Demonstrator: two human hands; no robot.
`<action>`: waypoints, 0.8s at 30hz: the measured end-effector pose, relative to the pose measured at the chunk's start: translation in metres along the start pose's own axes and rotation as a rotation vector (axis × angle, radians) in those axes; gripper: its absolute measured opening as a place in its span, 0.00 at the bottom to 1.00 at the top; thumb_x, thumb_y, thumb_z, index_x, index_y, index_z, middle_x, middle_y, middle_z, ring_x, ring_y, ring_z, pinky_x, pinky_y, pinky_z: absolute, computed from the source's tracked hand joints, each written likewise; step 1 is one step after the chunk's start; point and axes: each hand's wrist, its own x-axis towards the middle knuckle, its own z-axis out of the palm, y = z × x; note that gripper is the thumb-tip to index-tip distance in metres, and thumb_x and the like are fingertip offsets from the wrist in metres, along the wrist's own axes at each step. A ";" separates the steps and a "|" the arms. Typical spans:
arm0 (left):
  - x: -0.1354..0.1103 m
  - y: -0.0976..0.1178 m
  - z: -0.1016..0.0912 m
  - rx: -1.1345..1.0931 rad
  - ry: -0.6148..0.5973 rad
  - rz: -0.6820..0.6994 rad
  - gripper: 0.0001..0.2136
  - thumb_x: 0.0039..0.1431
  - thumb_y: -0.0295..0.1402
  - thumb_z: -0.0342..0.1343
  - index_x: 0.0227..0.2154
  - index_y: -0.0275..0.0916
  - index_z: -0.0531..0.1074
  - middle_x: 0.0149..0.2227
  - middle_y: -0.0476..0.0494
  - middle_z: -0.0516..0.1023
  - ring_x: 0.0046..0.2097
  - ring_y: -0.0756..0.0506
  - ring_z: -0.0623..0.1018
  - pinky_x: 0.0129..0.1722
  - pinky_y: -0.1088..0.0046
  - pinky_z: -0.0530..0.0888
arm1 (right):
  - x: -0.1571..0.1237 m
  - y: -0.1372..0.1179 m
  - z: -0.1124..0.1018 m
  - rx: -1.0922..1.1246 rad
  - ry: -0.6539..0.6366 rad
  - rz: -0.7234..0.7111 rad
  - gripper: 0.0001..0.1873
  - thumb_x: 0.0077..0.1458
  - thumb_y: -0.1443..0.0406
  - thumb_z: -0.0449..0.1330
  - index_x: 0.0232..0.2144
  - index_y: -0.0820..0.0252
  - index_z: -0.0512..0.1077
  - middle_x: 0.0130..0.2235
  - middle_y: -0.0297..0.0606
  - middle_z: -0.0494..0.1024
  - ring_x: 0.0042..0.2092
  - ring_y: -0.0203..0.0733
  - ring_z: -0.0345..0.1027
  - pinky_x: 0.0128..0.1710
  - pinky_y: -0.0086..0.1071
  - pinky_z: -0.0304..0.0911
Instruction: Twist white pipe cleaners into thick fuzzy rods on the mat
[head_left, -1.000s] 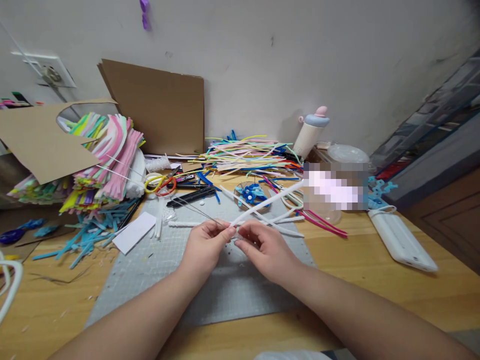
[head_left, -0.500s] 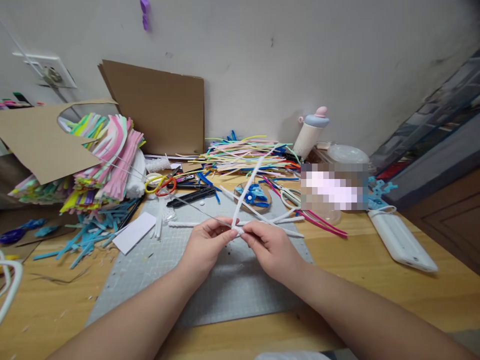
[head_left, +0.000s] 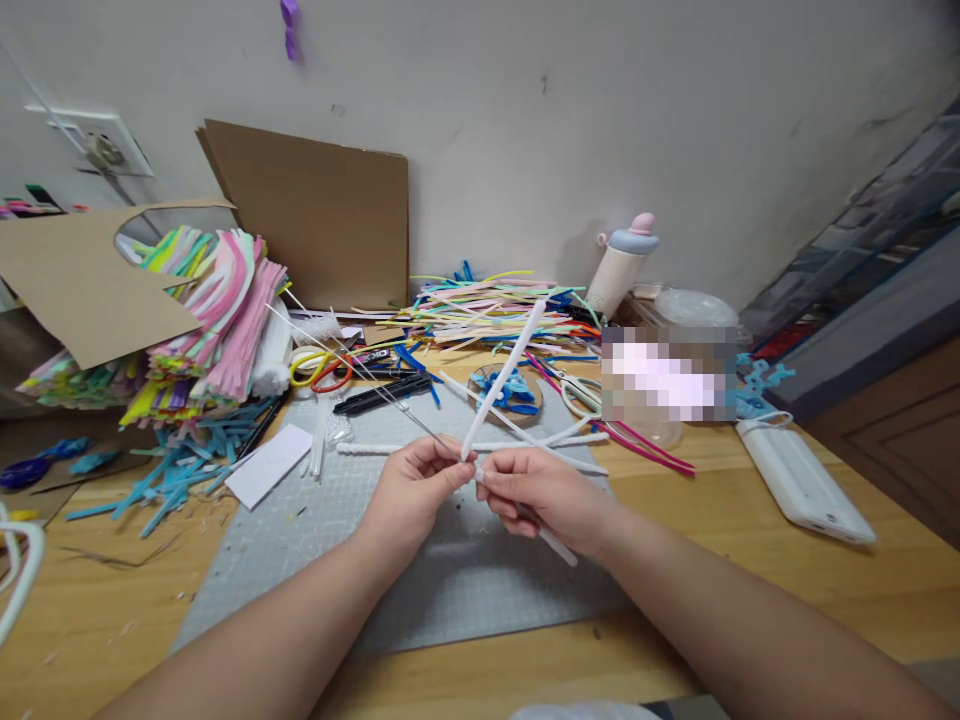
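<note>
Over the grey cutting mat, my left hand is closed in a pinch around thin wires and the base of a white pipe cleaner. The wires slant up to the left; the pipe cleaner's long end rises up to the right. My right hand pinches the white piece close beside the left fingertips, where the join is mostly hidden by fingers. Another white end pokes out below my right hand. Behind the hands, several white pipe cleaners lie on the mat, near a round disc with blue pipe-cleaner shapes.
Pipe cleaners in many colours are heaped by the wall, with bundles at left. Scissors, a black tool and a white card lie left of centre. A bottle and a white device stand or lie at right.
My right hand has turned, and a white end now shows below it. The upright pipe cleaner leans further right. The wires have swung, now appearing as two separate strands.
</note>
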 end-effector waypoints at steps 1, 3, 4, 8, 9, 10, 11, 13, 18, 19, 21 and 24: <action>0.000 0.000 0.000 -0.019 0.010 -0.008 0.07 0.38 0.29 0.66 0.22 0.35 0.73 0.25 0.50 0.76 0.28 0.52 0.73 0.32 0.76 0.70 | 0.000 0.001 0.001 -0.089 0.084 -0.060 0.12 0.54 0.57 0.53 0.29 0.61 0.63 0.21 0.27 0.60 0.18 0.28 0.50 0.17 0.25 0.47; -0.001 -0.001 0.001 -0.062 0.038 -0.029 0.08 0.38 0.29 0.66 0.23 0.36 0.72 0.25 0.51 0.76 0.28 0.52 0.73 0.31 0.77 0.70 | -0.001 0.003 0.004 -0.375 0.289 -0.254 0.08 0.53 0.61 0.55 0.32 0.60 0.64 0.27 0.31 0.65 0.24 0.32 0.57 0.23 0.26 0.52; -0.001 -0.001 0.001 -0.081 0.048 -0.037 0.08 0.38 0.29 0.66 0.23 0.36 0.71 0.25 0.51 0.76 0.28 0.52 0.73 0.31 0.76 0.70 | -0.002 0.005 0.005 -0.532 0.363 -0.359 0.06 0.53 0.63 0.56 0.33 0.59 0.64 0.29 0.32 0.65 0.28 0.33 0.58 0.26 0.27 0.53; -0.002 0.001 0.003 -0.083 0.035 -0.053 0.09 0.37 0.30 0.67 0.23 0.35 0.72 0.27 0.48 0.77 0.29 0.50 0.75 0.35 0.72 0.73 | -0.005 0.010 0.005 -0.881 0.413 -0.560 0.07 0.57 0.69 0.51 0.26 0.59 0.63 0.28 0.33 0.64 0.31 0.35 0.57 0.31 0.29 0.52; -0.001 0.001 0.003 -0.070 0.034 -0.050 0.09 0.37 0.30 0.67 0.23 0.35 0.73 0.29 0.47 0.78 0.30 0.49 0.75 0.36 0.71 0.73 | -0.006 0.011 0.003 -0.897 0.430 -0.575 0.08 0.57 0.69 0.50 0.26 0.59 0.63 0.27 0.34 0.64 0.31 0.36 0.57 0.31 0.29 0.52; -0.001 0.002 0.003 -0.054 0.036 -0.046 0.09 0.37 0.31 0.66 0.24 0.35 0.74 0.30 0.46 0.78 0.30 0.49 0.76 0.36 0.71 0.73 | -0.006 0.011 0.002 -0.907 0.447 -0.584 0.08 0.57 0.69 0.50 0.26 0.59 0.63 0.27 0.34 0.64 0.31 0.36 0.57 0.30 0.29 0.53; -0.001 0.003 0.003 -0.038 0.040 -0.043 0.10 0.38 0.31 0.66 0.25 0.35 0.75 0.30 0.46 0.78 0.30 0.49 0.76 0.36 0.71 0.73 | -0.006 0.010 0.001 -0.914 0.459 -0.592 0.07 0.57 0.69 0.50 0.27 0.59 0.64 0.27 0.34 0.64 0.31 0.36 0.58 0.30 0.29 0.53; 0.000 0.003 0.003 -0.026 0.061 -0.036 0.11 0.38 0.31 0.66 0.28 0.36 0.75 0.28 0.48 0.78 0.28 0.50 0.75 0.34 0.72 0.73 | -0.005 0.009 0.000 -0.921 0.465 -0.605 0.07 0.58 0.68 0.50 0.27 0.59 0.64 0.27 0.34 0.64 0.31 0.36 0.58 0.30 0.29 0.53; 0.002 0.001 0.000 -0.054 0.085 -0.029 0.12 0.38 0.30 0.66 0.29 0.36 0.73 0.24 0.51 0.76 0.26 0.51 0.75 0.32 0.73 0.73 | -0.005 0.007 -0.001 -0.998 0.438 -0.583 0.09 0.59 0.68 0.49 0.27 0.59 0.63 0.28 0.35 0.64 0.32 0.37 0.58 0.31 0.29 0.54; 0.002 0.000 0.000 -0.055 0.081 -0.036 0.11 0.39 0.30 0.66 0.27 0.35 0.73 0.24 0.50 0.77 0.26 0.51 0.75 0.32 0.74 0.73 | -0.005 0.007 -0.001 -1.025 0.430 -0.573 0.09 0.59 0.68 0.49 0.27 0.59 0.64 0.29 0.35 0.64 0.33 0.37 0.59 0.32 0.29 0.54; 0.002 -0.002 -0.001 -0.051 0.083 -0.047 0.09 0.39 0.30 0.66 0.24 0.34 0.73 0.24 0.49 0.76 0.26 0.51 0.75 0.32 0.74 0.73 | -0.006 0.007 -0.001 -1.067 0.423 -0.559 0.09 0.60 0.67 0.49 0.27 0.60 0.64 0.30 0.36 0.65 0.33 0.37 0.59 0.33 0.29 0.55; 0.001 -0.003 -0.001 -0.038 0.072 -0.056 0.09 0.40 0.31 0.66 0.24 0.34 0.73 0.23 0.50 0.76 0.26 0.51 0.75 0.32 0.74 0.72 | -0.008 0.007 -0.001 -1.115 0.441 -0.549 0.10 0.60 0.67 0.48 0.27 0.60 0.64 0.31 0.37 0.66 0.34 0.37 0.60 0.33 0.28 0.55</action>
